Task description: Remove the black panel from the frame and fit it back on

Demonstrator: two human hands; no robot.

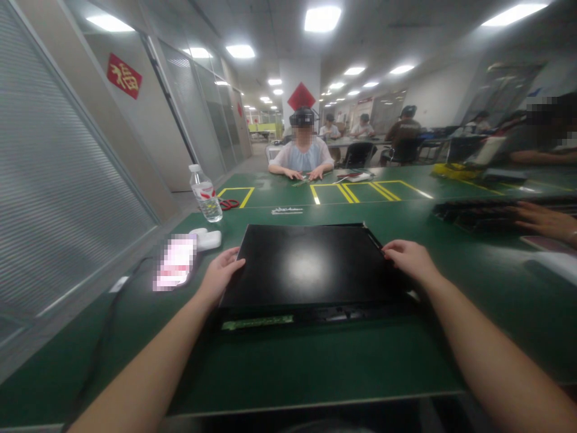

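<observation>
Head view, read from left to right. At 9 o'clock a phone (175, 263) lies on the green tabletop (288, 367), its screen lit, with a dark cable (106, 328) trailing toward 7 o'clock. Just beyond it, toward 10 o'clock, sit a small white case (208, 239) and a clear water bottle (205, 193), red scissors (229, 204) beside the bottle. The left hand (220, 275) rests on the left edge of a flat black chassis (311, 267), thumb on the lid, fingers curled loosely over the side. The chassis lies at the centre of the tabletop, directly before the person, its front face showing a green strip (258, 323). The right hand (411, 260) rests at 3 o'clock on the chassis's right edge, fingers bent over the rim in a light grip. At 12 o'clock a seated person (303, 153) works at the far side. At the far right, another person's hand (545, 221) touches a dark device (491, 213).
</observation>
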